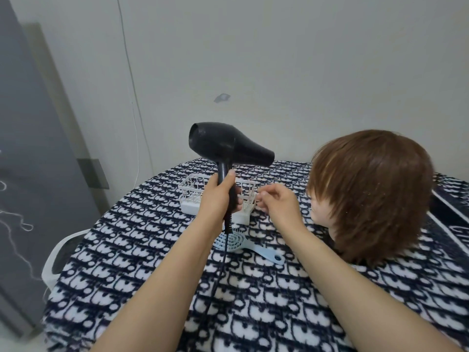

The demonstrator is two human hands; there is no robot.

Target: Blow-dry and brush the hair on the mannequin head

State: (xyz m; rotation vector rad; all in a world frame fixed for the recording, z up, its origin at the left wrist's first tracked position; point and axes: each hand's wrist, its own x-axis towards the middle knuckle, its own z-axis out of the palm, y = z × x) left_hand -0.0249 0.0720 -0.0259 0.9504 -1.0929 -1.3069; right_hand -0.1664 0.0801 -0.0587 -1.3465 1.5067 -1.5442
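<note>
Near the right edge of the table [253, 313] stands the mannequin head [370, 189], its hair probably soft and light, while the left hand [220, 194] grips the rigid hair dryer [228, 146] by its handle and the right hand [276, 201] hangs loosely curled, empty.

Wall [279, 59]: off-white, plain, evenly lit, fills upper view. Thin white cable [129, 72] runs down wall, left of centre. Small greyish tape-like patch [222, 97] on wall above table's far edge. Grey panel [28, 148] along left side, white scribble marks on it; beige strip [50, 85] beside it; dark grey rectangular fitting [92, 176] lower down. Table under navy-and-white patterned cloth [253, 308]. White plastic chair [53, 257] at table's left edge, partly hidden. Pale floor [12, 345], bottom left.
</note>
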